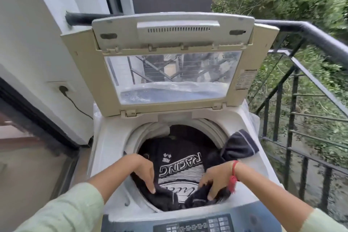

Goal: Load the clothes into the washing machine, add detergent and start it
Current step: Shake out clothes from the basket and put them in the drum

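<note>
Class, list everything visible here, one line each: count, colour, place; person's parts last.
Top-loading plastic washing machine: one, off-white, centre.
Raised lid with clear window: one, cream, behind drum.
Black printed T-shirt: one, white RACING lettering, inside drum.
Striped dark cloth: one, navy, over right rim.
Dark cloth bundle: one, black, drum's near rim.
Control panel: one, grey-blue, near edge.
Metal railing: one, black, right.
Plugged wall socket: one, black cable, left wall.
Left hand: one, resting on T-shirt.
Right hand: one, red wrist thread, gripping bundle.

Head view, looking steeply down, close over washing machine point(105, 137).
</note>
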